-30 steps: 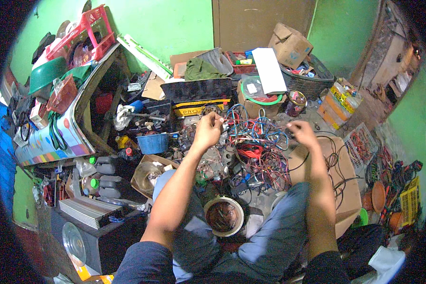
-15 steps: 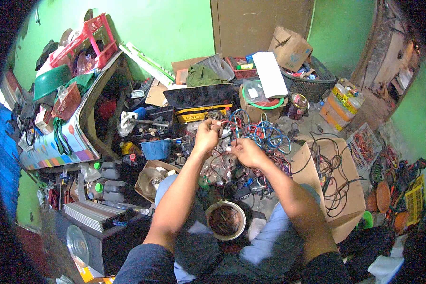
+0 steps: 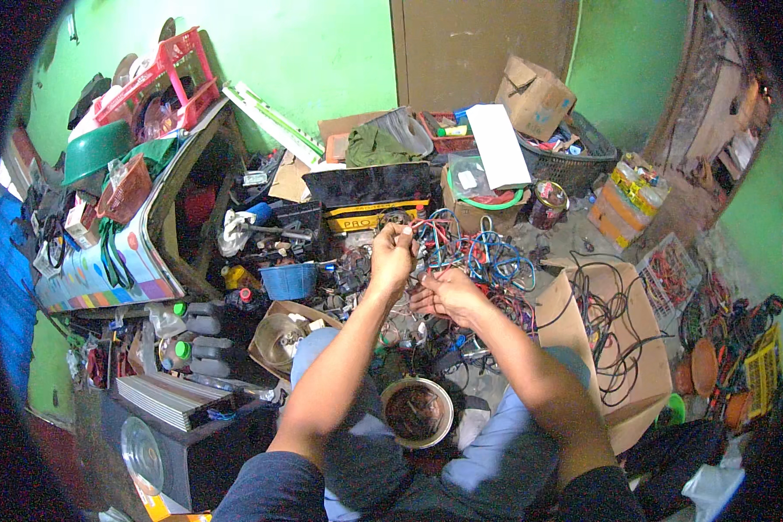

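My left hand is raised over a tangled heap of cables, its fingers pinched on what looks like a thin wire. Just below and right of it, my right hand has its fingers loosely apart among the wires. Red and blue cables loop behind both hands, over small metal parts. A round pot with dark contents sits between my knees.
An open cardboard box with black cable lies right. Left are a blue basket, black jugs and a finned metal case. A black-and-yellow box and cluttered containers stand behind; a leaning board is at far left.
My right hand has swung inward from the right to just beside my left hand. My left hand has shifted slightly lower in view, still closed.
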Demonstrator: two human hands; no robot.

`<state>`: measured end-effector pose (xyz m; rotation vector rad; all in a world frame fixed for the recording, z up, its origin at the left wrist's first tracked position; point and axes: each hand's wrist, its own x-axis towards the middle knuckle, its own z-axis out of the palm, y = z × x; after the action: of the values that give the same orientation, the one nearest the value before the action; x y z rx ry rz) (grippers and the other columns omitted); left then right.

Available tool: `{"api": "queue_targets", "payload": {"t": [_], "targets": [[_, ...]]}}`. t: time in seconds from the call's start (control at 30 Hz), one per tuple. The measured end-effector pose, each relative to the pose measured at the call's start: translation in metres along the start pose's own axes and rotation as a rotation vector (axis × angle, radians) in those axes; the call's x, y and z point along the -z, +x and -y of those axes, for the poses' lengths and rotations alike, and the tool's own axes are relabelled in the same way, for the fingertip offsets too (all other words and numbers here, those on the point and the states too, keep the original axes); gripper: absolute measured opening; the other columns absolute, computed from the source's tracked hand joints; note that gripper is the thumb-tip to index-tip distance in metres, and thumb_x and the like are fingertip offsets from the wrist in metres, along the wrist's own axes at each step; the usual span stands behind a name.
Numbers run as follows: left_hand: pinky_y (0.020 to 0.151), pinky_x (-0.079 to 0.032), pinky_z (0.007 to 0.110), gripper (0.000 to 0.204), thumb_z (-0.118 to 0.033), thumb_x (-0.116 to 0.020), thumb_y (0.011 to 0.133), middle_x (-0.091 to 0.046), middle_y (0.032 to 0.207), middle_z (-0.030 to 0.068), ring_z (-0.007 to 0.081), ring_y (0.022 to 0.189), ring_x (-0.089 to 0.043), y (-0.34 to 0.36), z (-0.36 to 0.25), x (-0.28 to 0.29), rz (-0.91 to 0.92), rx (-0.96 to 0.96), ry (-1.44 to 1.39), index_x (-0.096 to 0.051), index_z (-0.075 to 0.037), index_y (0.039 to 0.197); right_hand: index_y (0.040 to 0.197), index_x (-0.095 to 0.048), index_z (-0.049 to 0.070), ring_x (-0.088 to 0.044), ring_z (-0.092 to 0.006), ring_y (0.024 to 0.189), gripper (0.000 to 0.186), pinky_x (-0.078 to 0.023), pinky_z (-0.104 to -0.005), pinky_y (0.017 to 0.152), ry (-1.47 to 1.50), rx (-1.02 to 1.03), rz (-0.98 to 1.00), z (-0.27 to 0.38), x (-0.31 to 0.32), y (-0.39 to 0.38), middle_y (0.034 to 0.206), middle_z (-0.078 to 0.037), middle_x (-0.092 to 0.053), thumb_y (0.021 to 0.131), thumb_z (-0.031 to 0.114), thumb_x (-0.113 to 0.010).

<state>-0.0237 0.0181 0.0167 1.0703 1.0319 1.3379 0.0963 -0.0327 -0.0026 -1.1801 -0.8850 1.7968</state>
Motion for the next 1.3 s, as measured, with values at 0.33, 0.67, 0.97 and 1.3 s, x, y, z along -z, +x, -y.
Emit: {"api": "queue_targets", "payload": {"t": [0.33,0.67,0.97,1.3], "targets": [[0.059,-0.047,0.036,0.021,-0.016,-0.054,0.087,-0.062,0.065,0.0154,0.0220,0.061,-0.063,0.024,-0.023,0.083,-0.157,-0.366,0.904,-0.062,0.001,0.078,0.088,-0.059,0.004,-0.026,-0.0030,0.038,0.024,-0.018,-0.0219,0.034,-0.286,0.514,-0.475,0.102,0.152,-0.048,0.050,0.010,-0.033,0.092,0.026,-0.051],[0.062,-0.043,0.034,0.027,-0.023,-0.053,0.088,-0.060,0.066,0.0130,0.0190,0.063,-0.056,0.029,-0.019,0.059,-0.131,-0.263,0.670,-0.062,0.002,0.082,0.086,-0.056,0.004,-0.038,-0.0121,0.052,0.024,-0.040,-0.0270,0.057,0.826,0.667,-0.464,0.081,0.265,-0.046,0.058,0.001,-0.039,0.091,0.027,-0.052],[0.051,-0.036,0.027,0.026,-0.020,-0.051,0.091,-0.053,0.060,0.0011,0.0083,0.053,-0.043,0.027,-0.014,0.048,-0.075,-0.182,0.477,-0.060,0.000,0.079,0.085,-0.064,-0.003,-0.062,-0.0174,0.073,0.031,-0.047,-0.0310,0.062,-1.075,0.626,-0.846,0.059,0.221,-0.012,0.075,-0.008,-0.065,0.084,0.028,-0.061],[0.040,-0.028,0.022,0.023,-0.024,-0.044,0.096,-0.047,0.059,-0.0022,0.0060,0.045,-0.038,0.002,-0.015,0.010,0.031,-0.034,0.196,-0.054,-0.006,0.086,0.082,-0.068,0.000,-0.056,-0.0133,0.060,0.040,-0.046,-0.0317,0.060,-1.069,0.483,-0.050,0.037,0.030,-0.007,0.067,-0.013,-0.064,0.081,0.039,-0.065]]}}
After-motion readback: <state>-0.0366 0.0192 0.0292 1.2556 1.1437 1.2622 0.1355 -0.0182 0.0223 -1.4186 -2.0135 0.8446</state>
